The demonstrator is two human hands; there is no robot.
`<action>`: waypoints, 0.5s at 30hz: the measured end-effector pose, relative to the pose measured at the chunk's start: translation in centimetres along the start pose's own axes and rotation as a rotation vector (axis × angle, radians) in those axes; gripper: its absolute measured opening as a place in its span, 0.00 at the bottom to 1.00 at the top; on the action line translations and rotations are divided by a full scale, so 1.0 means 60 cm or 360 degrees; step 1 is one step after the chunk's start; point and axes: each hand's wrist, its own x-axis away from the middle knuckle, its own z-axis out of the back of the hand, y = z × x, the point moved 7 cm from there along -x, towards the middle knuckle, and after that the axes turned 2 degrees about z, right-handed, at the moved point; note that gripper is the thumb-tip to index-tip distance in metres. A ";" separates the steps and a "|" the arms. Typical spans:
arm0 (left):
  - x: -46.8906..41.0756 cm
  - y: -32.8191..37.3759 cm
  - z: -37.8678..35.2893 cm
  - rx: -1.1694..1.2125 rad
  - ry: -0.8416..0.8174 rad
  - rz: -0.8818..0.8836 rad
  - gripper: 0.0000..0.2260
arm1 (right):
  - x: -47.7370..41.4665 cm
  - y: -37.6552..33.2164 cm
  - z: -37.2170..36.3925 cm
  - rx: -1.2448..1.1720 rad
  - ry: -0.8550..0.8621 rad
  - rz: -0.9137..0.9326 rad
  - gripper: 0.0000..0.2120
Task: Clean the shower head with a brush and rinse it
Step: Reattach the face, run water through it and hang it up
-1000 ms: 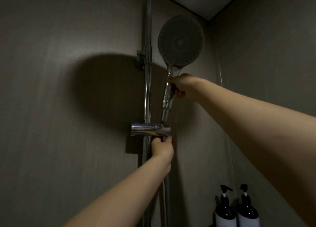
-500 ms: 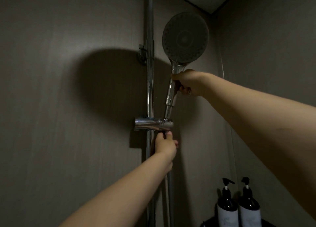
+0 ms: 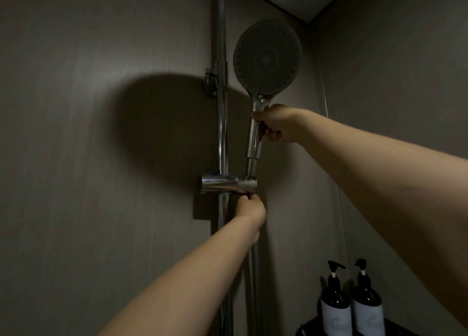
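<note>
Leftmost of the fittings, a vertical chrome riser rail (image 3: 222,133) runs up the dim grey wall. It carries a shiny chrome holder bracket (image 3: 228,183) that juts out to the right. Just under the bracket's right end, the left hand (image 3: 249,209) reaches up with its fingers curled, pinching a small dark fitting (image 3: 249,197) (too dim to tell whether it is a knob or the hose nut). Above it stands the round grey shower head with a clear chrome handle (image 3: 267,57), upright, its spray face turned toward the camera and its foot seated in the bracket. The right hand (image 3: 276,124) is wrapped round the handle just below the disc. Low at the far right, two dark pump bottles with white labels (image 3: 335,307) stand side by side on a black corner shelf (image 3: 395,328).

The task looks barely begun. The head sits in its holder, no brush is in view and no water shows. Lifting it free, scrubbing and rinsing all remain.
</note>
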 end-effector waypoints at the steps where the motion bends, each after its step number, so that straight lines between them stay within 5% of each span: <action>1: 0.000 -0.001 -0.001 0.0007 0.0009 -0.0004 0.18 | -0.002 0.002 -0.001 -0.0014 -0.0010 -0.0001 0.15; 15: 0.006 -0.043 0.007 0.0020 -0.0019 0.0121 0.14 | -0.001 0.051 -0.046 -0.0057 -0.0215 -0.0066 0.15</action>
